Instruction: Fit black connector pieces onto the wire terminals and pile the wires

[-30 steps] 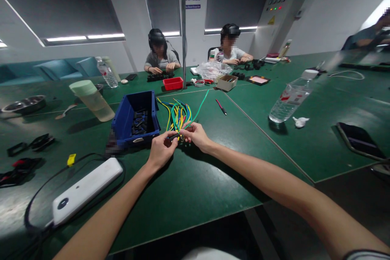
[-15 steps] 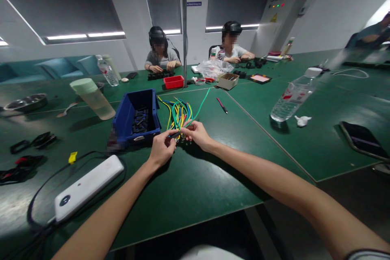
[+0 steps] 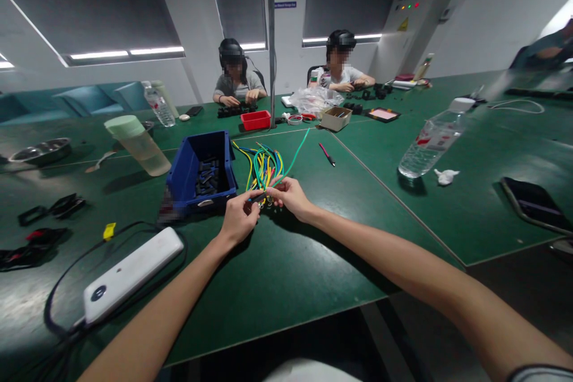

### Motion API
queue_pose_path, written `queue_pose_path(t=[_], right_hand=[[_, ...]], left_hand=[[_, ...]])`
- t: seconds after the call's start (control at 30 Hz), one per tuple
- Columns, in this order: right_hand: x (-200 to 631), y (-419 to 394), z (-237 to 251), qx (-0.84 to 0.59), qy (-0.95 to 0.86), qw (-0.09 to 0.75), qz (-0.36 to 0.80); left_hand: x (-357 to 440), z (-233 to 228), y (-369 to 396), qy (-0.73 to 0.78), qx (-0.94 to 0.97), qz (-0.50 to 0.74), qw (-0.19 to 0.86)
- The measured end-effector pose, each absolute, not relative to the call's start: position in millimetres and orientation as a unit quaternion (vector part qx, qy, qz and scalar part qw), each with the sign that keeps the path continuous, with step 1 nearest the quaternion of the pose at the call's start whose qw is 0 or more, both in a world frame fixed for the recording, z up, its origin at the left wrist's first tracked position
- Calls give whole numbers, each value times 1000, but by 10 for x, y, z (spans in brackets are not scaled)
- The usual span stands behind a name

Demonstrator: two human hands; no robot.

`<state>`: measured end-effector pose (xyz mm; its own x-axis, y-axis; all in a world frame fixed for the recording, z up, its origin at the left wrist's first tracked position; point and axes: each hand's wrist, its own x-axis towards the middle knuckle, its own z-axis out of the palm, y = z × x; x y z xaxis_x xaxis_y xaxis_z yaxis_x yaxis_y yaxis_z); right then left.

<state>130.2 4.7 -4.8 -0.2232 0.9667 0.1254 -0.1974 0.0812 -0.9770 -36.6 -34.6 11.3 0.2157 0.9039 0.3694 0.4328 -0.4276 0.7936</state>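
walls: white | windows: dark roller blinds (image 3: 89,0) drawn | desk (image 3: 286,262): green | control cabinet (image 3: 405,24): far right corner

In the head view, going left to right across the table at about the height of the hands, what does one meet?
Black clips → yellow tag → blue bin → left hand → right hand → clear water bottle → crumpled white tissue → dark phone.

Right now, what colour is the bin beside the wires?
Blue; the bin shows best in the head view.
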Motion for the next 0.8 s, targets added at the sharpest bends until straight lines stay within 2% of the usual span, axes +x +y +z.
queue_pose_path(t=[0.8], right_hand=[[1304, 27, -6, -379, -546, 493, 561]], left_hand=[[-375, 68, -320, 463, 737, 417, 260]])
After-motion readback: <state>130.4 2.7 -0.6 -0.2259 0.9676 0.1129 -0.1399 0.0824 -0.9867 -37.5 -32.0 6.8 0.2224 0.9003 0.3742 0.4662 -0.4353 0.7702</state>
